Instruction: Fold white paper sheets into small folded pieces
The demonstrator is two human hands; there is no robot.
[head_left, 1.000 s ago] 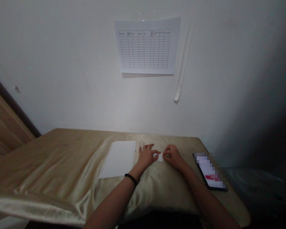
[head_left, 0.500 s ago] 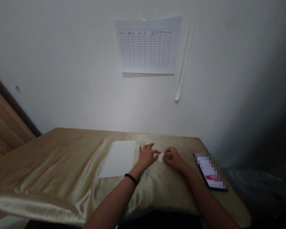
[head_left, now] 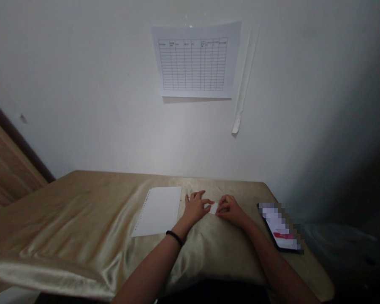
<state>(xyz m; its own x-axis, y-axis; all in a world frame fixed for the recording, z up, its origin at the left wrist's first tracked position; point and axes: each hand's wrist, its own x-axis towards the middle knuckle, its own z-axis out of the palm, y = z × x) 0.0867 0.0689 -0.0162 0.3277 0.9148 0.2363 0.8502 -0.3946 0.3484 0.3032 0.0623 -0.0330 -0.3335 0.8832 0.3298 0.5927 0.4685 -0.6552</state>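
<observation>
A small white piece of paper [head_left: 213, 207] lies on a table covered with a shiny golden cloth [head_left: 82, 219]. My left hand [head_left: 194, 207] rests on the cloth with its fingers spread and its fingertips pressing the paper's left edge. My right hand [head_left: 229, 209] has its fingers curled and pinched on the paper's right edge. A black band circles my left wrist [head_left: 174, 237]. A larger white sheet [head_left: 158, 210] with punched holes along its left side lies flat just left of my left hand.
A phone [head_left: 280, 228] with a lit screen lies on the table to the right of my right arm. A printed grid sheet [head_left: 194, 61] hangs on the white wall ahead. A wooden panel [head_left: 6, 164] stands at the far left.
My right hand's fingers have curled a little tighter on the small paper. My left hand has hardly moved.
</observation>
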